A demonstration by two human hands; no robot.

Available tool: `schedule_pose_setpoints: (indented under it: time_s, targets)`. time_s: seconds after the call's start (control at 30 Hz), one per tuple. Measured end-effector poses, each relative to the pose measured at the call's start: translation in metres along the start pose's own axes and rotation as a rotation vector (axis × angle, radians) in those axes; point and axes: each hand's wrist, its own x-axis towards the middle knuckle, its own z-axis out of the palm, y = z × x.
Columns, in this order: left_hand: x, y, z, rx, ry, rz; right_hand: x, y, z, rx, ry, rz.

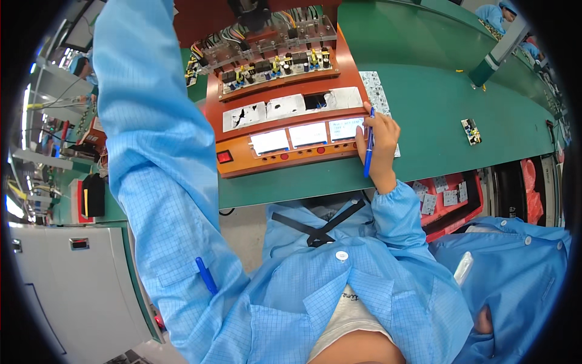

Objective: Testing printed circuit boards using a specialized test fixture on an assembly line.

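My right hand (383,145) is closed around a blue pen (367,159) at the right front corner of an orange-brown test fixture (233,168). The pen stands nearly upright in the picture, beside the rightmost of three lit screens (345,129). My left sleeve (154,127) stretches up past the fixture's left side, and the hand lies beyond the top edge. Across the fixture sits a row of circuit boards (276,71) with yellow and black parts, under a clear plate (267,41) with wires. White torn labels (285,107) lie in front of the boards.
A white panel of boards (377,91) lies partly behind the fixture on the green table (436,133). A small circuit board (471,131) rests farther right. Below the table edge, a red bin (451,218) holds several pale boards. A person in blue (515,255) sits at my right.
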Motion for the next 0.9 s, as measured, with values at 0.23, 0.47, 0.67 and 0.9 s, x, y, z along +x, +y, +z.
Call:
schedule_pose_setpoints:
  time_s: [0.23,0.47,0.67,0.9]
  targets:
    - [-0.05,-0.052,-0.009,0.469,0.568,0.305,0.044,0.007,-0.005,0.001,-0.012,0.069]
    - [-0.247,-0.19,-0.001,0.091,0.553,-0.189,0.106,0.019,0.068,0.353,-0.212,-0.028]
    - [-0.284,-0.186,0.039,-0.054,0.185,-0.36,0.106,0.032,0.078,0.458,-0.253,0.115]
    - [-0.327,-0.149,0.028,-0.28,0.238,-0.344,0.075,0.002,0.024,0.665,-0.25,0.254]
